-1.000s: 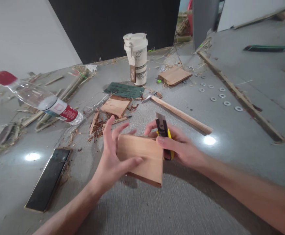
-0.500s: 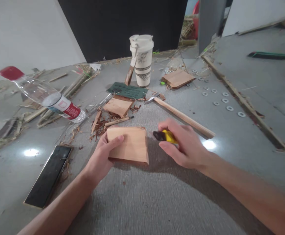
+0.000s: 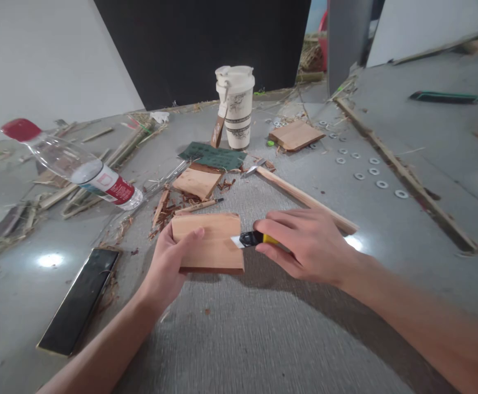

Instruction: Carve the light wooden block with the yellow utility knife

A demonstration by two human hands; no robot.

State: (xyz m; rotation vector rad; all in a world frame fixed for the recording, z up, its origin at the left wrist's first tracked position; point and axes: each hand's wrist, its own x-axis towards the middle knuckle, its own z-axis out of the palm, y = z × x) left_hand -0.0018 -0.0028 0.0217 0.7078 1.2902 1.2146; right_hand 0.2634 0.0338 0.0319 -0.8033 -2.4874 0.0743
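My left hand (image 3: 168, 266) grips a flat light-wood block (image 3: 209, 242) by its left edge, thumb on its top face, holding it just above the grey floor. My right hand (image 3: 307, 246) is closed round a yellow and black utility knife (image 3: 252, 239). The knife's blade points left and rests on the block's right edge.
On the floor lie a dark phone (image 3: 75, 300), a tilted water bottle (image 3: 76, 166), a lidded cup (image 3: 236, 106), green sandpaper (image 3: 212, 156), two more wood pieces (image 3: 196, 182) (image 3: 296, 134), a pencil (image 3: 200, 206), a hammer (image 3: 304, 198), several washers (image 3: 370, 171) and wood shavings (image 3: 168, 210).
The block went from raised and tilted to flat and low. My right hand turned the knife from upright to pointing left, and its blade now meets the block's right edge.
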